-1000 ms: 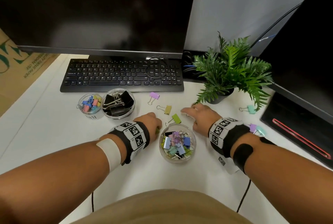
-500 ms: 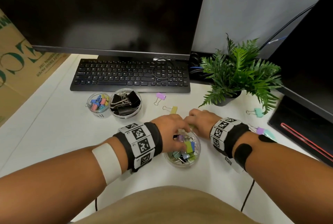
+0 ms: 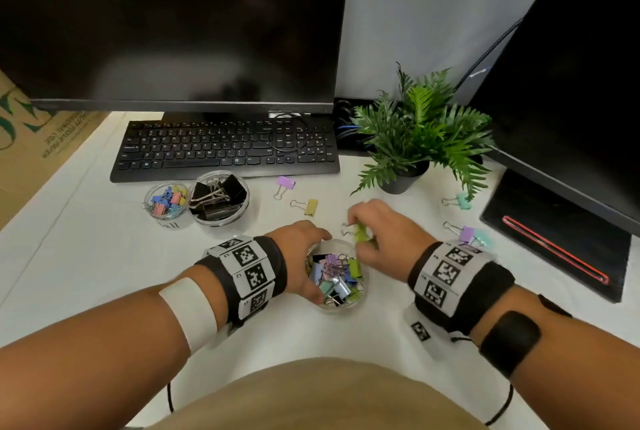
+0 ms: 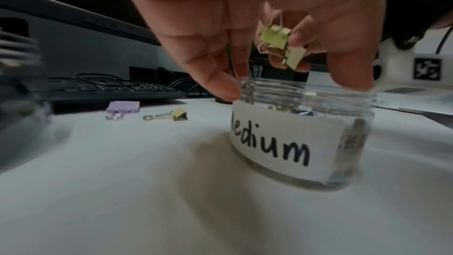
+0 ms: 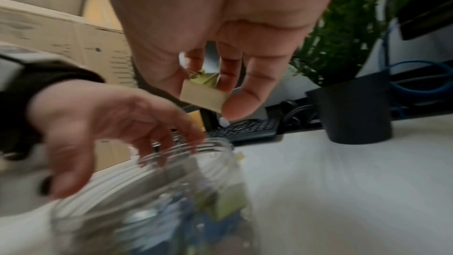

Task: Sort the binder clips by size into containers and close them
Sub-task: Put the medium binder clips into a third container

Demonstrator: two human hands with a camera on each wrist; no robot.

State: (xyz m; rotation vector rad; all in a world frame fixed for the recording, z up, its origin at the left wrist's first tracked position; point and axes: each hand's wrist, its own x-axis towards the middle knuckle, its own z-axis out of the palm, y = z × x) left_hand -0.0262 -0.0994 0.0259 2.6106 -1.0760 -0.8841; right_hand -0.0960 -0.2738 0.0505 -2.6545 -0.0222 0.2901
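Observation:
A clear jar (image 3: 360, 286) labelled "Medium" (image 4: 272, 143) stands open near the desk's front, partly full of coloured medium clips. My left hand (image 3: 311, 261) grips its rim from the left, thumb (image 4: 350, 77) on one side and fingertips (image 4: 224, 88) on the other. My right hand (image 3: 363, 237) pinches two green binder clips (image 3: 358, 230) just above the jar's far rim; they are also seen as green clips (image 4: 277, 39) from the left wrist. A small-clip jar (image 3: 165, 201) and a jar of black large clips (image 3: 219, 197) stand open at the left.
Loose clips lie on the white desk: purple (image 3: 286, 183), yellow (image 3: 310, 207), mint (image 3: 462, 201), and a purple-mint pair (image 3: 473, 235) by my right wrist. A keyboard (image 3: 225, 149), a potted plant (image 3: 415, 138) and a black monitor base (image 3: 554, 239) ring the area.
My left hand moved from beside the medium jar onto its rim. My right hand picked the green clip off the desk and now holds green clips over the jar.

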